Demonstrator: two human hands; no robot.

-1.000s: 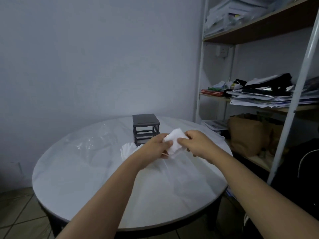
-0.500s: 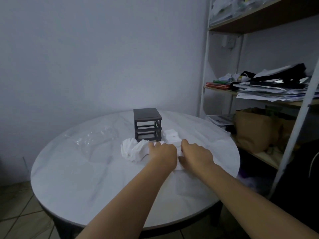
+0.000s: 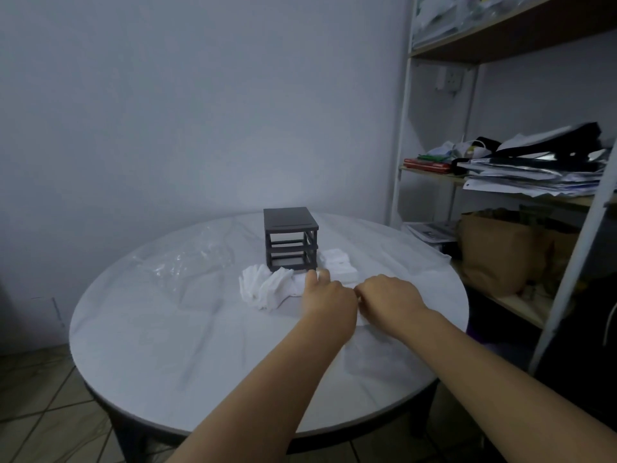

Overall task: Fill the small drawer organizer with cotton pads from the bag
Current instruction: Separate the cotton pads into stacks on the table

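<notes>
A dark grey drawer organizer (image 3: 289, 240) stands past the middle of the round table, its frame slots showing open. A fanned heap of white cotton pads (image 3: 267, 288) lies just in front of it to the left. A neater white stack of pads (image 3: 337, 262) sits at its right foot. My left hand (image 3: 329, 297) and my right hand (image 3: 389, 295) are side by side, low on the table in front of the organizer, knuckles up and fingers curled down. They hold a small bunch of pads (image 3: 322, 272), mostly hidden beneath them.
A crumpled clear plastic bag (image 3: 187, 262) lies on the white marble-look table (image 3: 200, 345) to the left of the organizer. A metal shelf unit (image 3: 400, 162) with papers and a brown paper bag (image 3: 494, 252) stands close on the right.
Both hands came down from mid-air, with the pads between them, to the tabletop in front of the organizer. Over the last half second they barely moved.
</notes>
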